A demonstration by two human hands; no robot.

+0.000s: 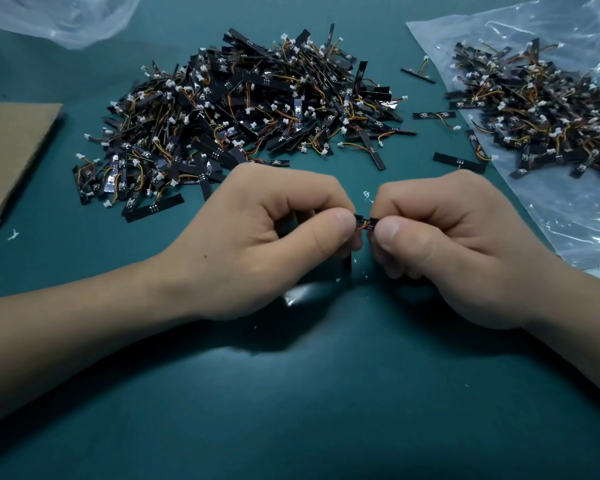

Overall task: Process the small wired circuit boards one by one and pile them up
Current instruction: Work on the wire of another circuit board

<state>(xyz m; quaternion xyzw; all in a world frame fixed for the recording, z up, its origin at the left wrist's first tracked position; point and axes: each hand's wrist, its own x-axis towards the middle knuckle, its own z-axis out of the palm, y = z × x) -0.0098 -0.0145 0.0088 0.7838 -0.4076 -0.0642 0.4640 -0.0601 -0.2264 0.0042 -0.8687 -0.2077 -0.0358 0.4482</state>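
Between my two hands sits one small black circuit board (365, 223) with coloured wires, held low over the green table. My left hand (271, 237) pinches its left end between thumb and curled fingers. My right hand (440, 244) pinches the right end the same way. Most of the board is hidden by my fingers; a black end sticks out below my left fingers. A large pile of wired boards (243, 105) lies beyond my hands at centre. A second pile of boards (548, 105) lies on a clear plastic bag (568, 216) at the right.
A few single boards (459, 162) lie loose between the two piles. A brown cardboard sheet (11, 150) lies at the left edge. Another crumpled clear bag (59, 15) is at the far left. Small white scraps (338, 279) dot the green table (309, 393).
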